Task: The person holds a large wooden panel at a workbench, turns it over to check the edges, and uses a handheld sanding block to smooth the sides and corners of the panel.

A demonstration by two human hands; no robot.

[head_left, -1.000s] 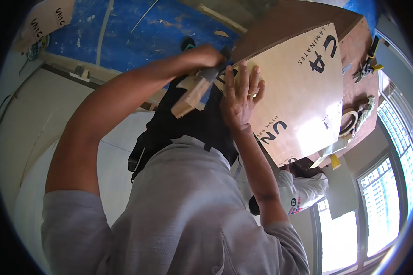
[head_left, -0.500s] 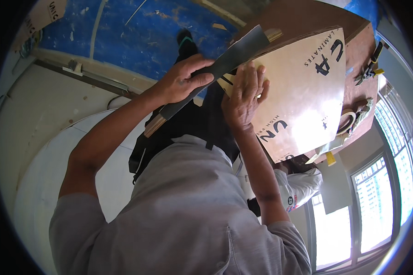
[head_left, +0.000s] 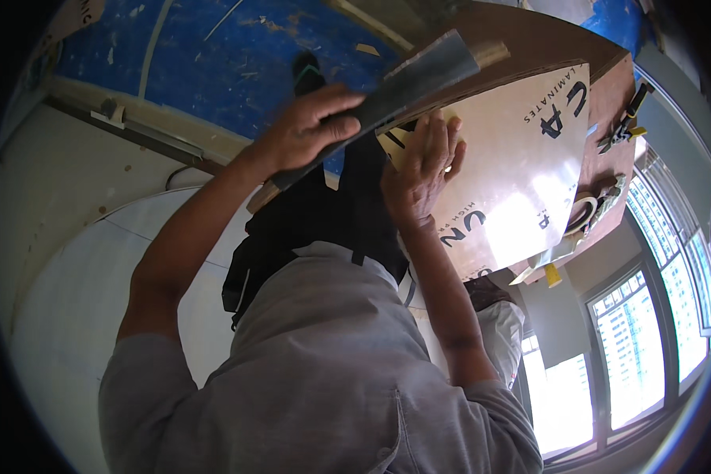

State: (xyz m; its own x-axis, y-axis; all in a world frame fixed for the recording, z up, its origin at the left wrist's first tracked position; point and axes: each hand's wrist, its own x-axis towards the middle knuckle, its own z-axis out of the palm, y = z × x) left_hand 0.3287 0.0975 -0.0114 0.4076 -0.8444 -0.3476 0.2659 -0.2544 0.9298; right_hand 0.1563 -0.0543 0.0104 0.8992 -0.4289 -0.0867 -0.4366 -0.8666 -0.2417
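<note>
Upper centre: dark-wrapped wooden block (head_left: 399, 96) gripped by left hand (head_left: 308, 130); probably light, stiff, best held mid-length. Pale panel (head_left: 521, 158), right of centre, touched by flattened right hand (head_left: 420, 170); likely slick, best steadied near its edge.

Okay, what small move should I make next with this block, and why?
Probably a short, light stroke of the dark wrapped block along the edge of the panel. Your left hand grips the block beside that edge, though I can't tell whether it touches, and your right hand lies on the panel's face, seemingly steadying it.
</note>
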